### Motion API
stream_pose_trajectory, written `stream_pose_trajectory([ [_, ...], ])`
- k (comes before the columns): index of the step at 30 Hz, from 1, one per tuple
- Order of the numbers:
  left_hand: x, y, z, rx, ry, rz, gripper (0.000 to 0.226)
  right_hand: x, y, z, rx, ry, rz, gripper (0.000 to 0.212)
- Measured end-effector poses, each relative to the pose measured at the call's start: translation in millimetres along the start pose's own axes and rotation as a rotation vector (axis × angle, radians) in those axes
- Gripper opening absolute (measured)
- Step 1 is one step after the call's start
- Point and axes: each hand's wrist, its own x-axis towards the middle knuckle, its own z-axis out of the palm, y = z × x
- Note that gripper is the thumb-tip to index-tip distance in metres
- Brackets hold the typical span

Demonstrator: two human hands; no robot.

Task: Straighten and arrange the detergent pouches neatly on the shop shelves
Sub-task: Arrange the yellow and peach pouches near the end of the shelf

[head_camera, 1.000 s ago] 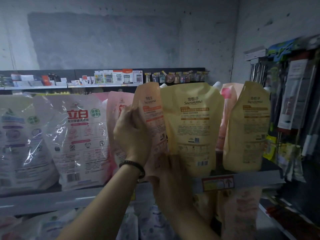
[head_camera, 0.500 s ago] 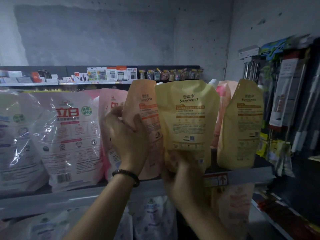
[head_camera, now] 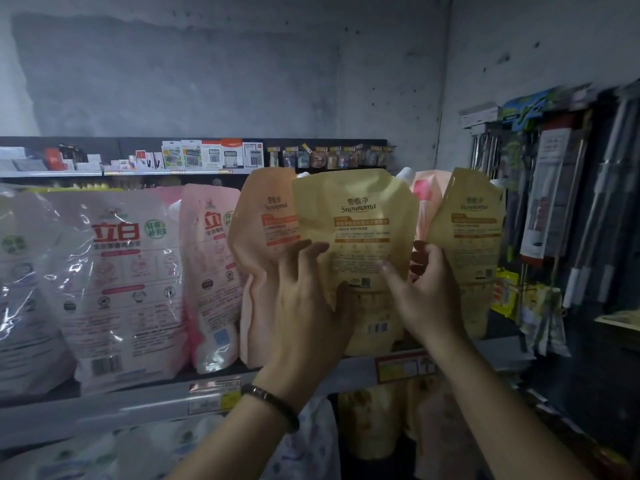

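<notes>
You have the pale yellow soft-plastic Snowroma detergent pouch (head_camera: 360, 216) in both hands at the centre of the frame, upright with its printed face towards you, over the grey metal shelf rail (head_camera: 138, 403). Your left hand (head_camera: 308, 306), the one with the dark bead bracelet (head_camera: 270, 400), grips its left side: the fingers (head_camera: 304, 252) reach up along the edge and the thumb lies on the front lower down. Your right hand (head_camera: 429, 296) pinches the right side, thumb on the print and fingers curled round the edge. Your hands hide whether the base sits on the shelf or just above it.

The pouch overlaps the peach-orange pouch (head_camera: 263, 244) to its left and covers most of a pink pouch (head_camera: 424, 195) behind it. A second yellow pouch (head_camera: 474, 237) stands just to the right, turned at an angle. Glossy white-and-pink pouches with red characters (head_camera: 114, 271) fill the left of the frame.

Expect this one to be heavy low down and floppy above: the top is already creased, and the film looks slick. The side seams low on the body are probably the stiffest places to hold, much as you have it. Avoid lifting by the top corners, which would likely fold. Spread the base flat before you let go. Watch the leaning neighbours; a nudge could tip them.
</notes>
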Motion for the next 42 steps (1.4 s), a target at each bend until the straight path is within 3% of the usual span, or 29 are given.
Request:
stream_pose_trajectory([
  [3, -2, -6, 11, -0.047, -0.096, -0.051, 0.065, 5, -3, -4, 0.032, -0.011, 0.02, 0.043],
  [9, -12, -13, 24, -0.078, -0.201, -0.106, 0.082, 13, 3, -2, 0.068, -0.066, 0.057, 0.049],
  [16, -20, -15, 37, -0.08, -0.227, -0.145, 0.086, 28, 1, -13, 0.073, -0.161, 0.08, 0.031],
  [20, -24, -15, 41, -0.108, -0.236, -0.198, 0.086, 29, -2, -21, 0.14, -0.209, 0.103, 0.045],
  [27, -28, -13, 42, -0.166, -0.185, -0.235, 0.088, 27, 0, -24, 0.352, -0.277, 0.119, 0.031],
  [37, -27, -20, 36, -0.196, -0.065, -0.224, 0.101, 7, 5, -23, 0.468, -0.065, -0.002, 0.03],
  [42, -21, -6, 30, -0.364, -0.138, -0.219, 0.098, 0, -11, -38, 0.517, -0.066, -0.116, 0.025],
])
